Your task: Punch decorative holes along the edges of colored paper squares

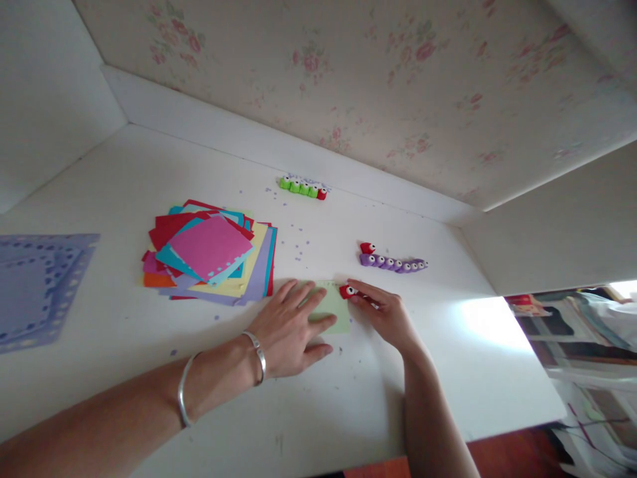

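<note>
My left hand (pixel 293 325) lies flat with its fingers spread, pressing a pale green sheet of paper (pixel 340 321) to the table. Small holes run along the sheet's top edge. At the sheet's upper right corner, my right hand (pixel 385 312) grips a small red paper punch (pixel 348 291) with a white, dark-centred button. Its fingers partly cover the punch. Just beyond stand another red punch (pixel 367 247) and a row of purple punches (pixel 394 263).
A fanned stack of coloured paper (pixel 213 247) lies left of my hands. Purple sheets with punched edges (pixel 30 292) are at the far left. Green punches (pixel 300 187) with one red punch (pixel 322 194) line up near the wall. Tiny purple paper dots (pixel 298 247) are scattered about.
</note>
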A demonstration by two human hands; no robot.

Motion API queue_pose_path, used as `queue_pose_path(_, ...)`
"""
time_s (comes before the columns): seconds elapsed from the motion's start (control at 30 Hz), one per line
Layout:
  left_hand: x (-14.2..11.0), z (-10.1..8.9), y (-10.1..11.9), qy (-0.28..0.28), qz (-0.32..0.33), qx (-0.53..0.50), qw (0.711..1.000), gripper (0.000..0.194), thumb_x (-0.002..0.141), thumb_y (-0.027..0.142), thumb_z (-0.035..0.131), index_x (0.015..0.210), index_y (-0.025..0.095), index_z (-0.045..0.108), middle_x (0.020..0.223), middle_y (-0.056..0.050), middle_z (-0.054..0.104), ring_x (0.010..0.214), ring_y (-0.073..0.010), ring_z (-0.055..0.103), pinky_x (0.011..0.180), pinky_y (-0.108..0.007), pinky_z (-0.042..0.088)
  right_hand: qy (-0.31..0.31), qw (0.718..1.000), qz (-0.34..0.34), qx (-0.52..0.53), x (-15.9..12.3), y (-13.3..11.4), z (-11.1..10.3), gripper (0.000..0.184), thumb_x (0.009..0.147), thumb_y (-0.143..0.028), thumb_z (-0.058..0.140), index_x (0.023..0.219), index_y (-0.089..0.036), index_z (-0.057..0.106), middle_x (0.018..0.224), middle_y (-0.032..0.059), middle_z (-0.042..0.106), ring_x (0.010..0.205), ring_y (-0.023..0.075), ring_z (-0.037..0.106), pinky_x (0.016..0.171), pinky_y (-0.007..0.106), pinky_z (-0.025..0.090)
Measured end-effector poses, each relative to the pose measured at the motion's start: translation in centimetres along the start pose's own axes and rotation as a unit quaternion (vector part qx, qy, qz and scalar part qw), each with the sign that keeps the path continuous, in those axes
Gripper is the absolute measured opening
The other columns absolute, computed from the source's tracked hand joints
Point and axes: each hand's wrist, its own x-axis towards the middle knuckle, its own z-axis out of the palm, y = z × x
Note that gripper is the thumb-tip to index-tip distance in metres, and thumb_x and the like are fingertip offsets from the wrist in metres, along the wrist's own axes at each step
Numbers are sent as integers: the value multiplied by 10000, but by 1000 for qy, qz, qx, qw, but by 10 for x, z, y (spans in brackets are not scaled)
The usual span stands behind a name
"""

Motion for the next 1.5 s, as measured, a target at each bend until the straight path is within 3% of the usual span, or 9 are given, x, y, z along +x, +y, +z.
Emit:
queue_pose_path(0.33,1,-1,1,-6,1,6,1000,421,863,594,462,1155,339,627,1333,-62,485,1209,-317,397,1007,-536,247,6,1000,-11,-11,1,0,0,298,854,-289,593,1138,-267,681,1103,45,704,968,227,672,860,400,563)
queue_pose_path(0.63,0,-1,0,-26,5,5,1000,419,875,593,440,1183,364,607,1341,-65,485,1211,-319,397,994,-561,240,-12,999,25,27,1,-4,1,309,839,-295,623,1140,-255,677,1120,48,696,975,216,666,871,379,550)
queue_pose_path(0.83,-1,1,-1,-15,5,7,1000,428,874,600,430,1176,361,617,1361,-61,472,1214,-315,397,999,-547,234,-32,996,80,20,10,-8,-14,381,855,-366,593,1200,-209,635,871,52,735,750,178,677,688,323,564)
queue_pose_path(0.97,-2,3,-2,-21,6,4,1000,436,867,603,440,1183,358,614,1371,-68,464,1206,-317,405,991,-558,231,-81,993,76,-38,25,-15,-25,291,861,-381,569,1059,-224,714,880,51,735,726,172,670,652,299,550)
queue_pose_path(1.23,-2,0,-2,-57,8,-8,998,464,883,611,397,1227,360,580,1396,-72,437,1221,-324,387,984,-570,222,-189,974,108,-68,44,-40,-29,243,837,-407,593,979,-273,737,917,16,743,775,173,683,710,301,538)
queue_pose_path(1.5,-2,-2,-4,-67,12,-14,998,487,894,621,356,1242,354,569,1397,-78,437,1276,-320,337,1027,-582,150,-205,965,142,-79,48,-45,-27,193,821,-382,608,925,-283,738,936,-4,737,842,179,675,766,303,509)
